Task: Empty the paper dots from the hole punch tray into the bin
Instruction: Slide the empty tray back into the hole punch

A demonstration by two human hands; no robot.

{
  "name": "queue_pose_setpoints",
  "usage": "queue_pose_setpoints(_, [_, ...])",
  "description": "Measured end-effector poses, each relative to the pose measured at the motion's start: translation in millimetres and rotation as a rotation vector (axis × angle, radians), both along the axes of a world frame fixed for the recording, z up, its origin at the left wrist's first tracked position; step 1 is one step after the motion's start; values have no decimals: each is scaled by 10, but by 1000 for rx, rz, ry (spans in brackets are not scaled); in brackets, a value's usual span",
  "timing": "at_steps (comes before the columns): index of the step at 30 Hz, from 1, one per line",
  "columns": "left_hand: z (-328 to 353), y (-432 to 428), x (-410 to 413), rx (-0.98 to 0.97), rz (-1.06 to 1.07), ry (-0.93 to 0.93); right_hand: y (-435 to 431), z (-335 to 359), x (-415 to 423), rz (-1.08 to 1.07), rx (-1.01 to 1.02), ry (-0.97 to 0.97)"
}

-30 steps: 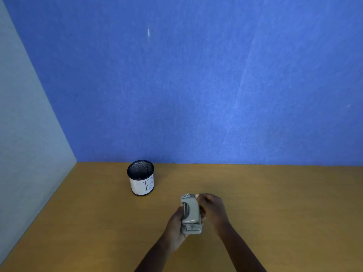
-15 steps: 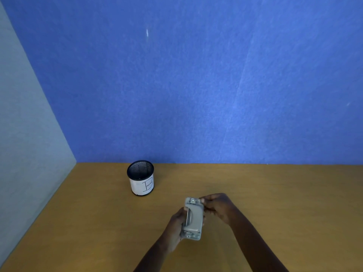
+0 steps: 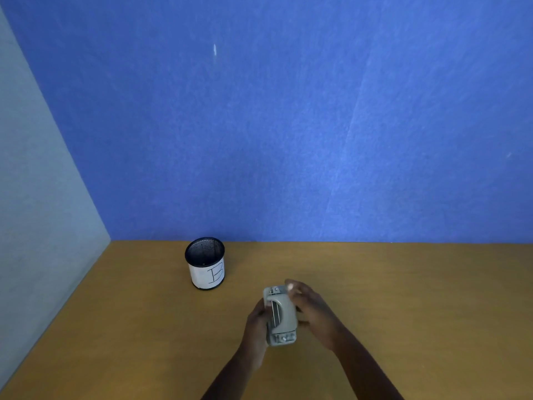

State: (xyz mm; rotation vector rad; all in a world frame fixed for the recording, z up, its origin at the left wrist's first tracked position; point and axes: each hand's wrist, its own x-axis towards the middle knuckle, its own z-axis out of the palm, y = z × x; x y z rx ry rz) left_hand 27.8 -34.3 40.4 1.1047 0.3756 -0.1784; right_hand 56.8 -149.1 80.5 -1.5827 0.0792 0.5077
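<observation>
A grey hole punch (image 3: 281, 316) is held lengthwise over the wooden table (image 3: 403, 298), its handle facing up. My left hand (image 3: 255, 327) grips its left side from below. My right hand (image 3: 313, 310) wraps the right side, fingertips at the far end. The tray underneath is hidden, and no paper dots are visible. The bin (image 3: 205, 264), a black mesh cup with a white label marked "B", stands upright to the far left of the punch, apart from both hands.
A blue wall (image 3: 288, 125) rises behind the table and a grey panel (image 3: 37, 197) closes off the left side. The table's brown top stretches wide to the right of my hands.
My right hand has shifted from the punch's far end to along its right side. The punch has turned slightly, and stays in the same spot above the table.
</observation>
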Motion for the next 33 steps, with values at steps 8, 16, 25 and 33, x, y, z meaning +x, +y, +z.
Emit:
queue_pose_setpoints(8, [42, 78, -4, -107, 61, 95, 15, -67, -103, 47, -64, -111])
queue_pose_setpoints(16, [83, 181, 42, 74, 18, 65, -10, -47, -105, 77, -53, -80])
queue_pose_setpoints(25, [92, 166, 99, 44, 256, 80, -18, -86, -111, -80, 63, 18])
queue_pose_setpoints(33, [76, 223, 150, 14, 285, 46, -102, -234, -130, -110, 159, 320])
